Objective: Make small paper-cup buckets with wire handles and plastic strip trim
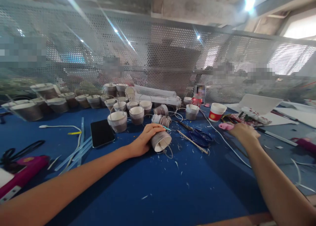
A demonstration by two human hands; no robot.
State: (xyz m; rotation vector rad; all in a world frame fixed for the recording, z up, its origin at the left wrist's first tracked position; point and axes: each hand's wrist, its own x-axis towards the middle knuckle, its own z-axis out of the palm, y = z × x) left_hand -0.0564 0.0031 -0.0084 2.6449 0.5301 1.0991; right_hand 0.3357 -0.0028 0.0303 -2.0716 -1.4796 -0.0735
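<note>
A cup point(161, 141) lies on its side on the blue tabletop point(158, 186), left hand point(143, 139) fingers wrapped over it; right hand point(243, 131) fingers curl on something pink point(225, 126), grip unclear

Phone point(102, 132) lies left of the cup point(161, 140); scissors point(199, 137) right of it.

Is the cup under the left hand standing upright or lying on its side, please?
On its side: the cup lies under the left hand, its open white mouth facing the camera.

Front cloth point(158, 193) free; cups point(128, 110), scissors point(199, 137) block behind.
</note>
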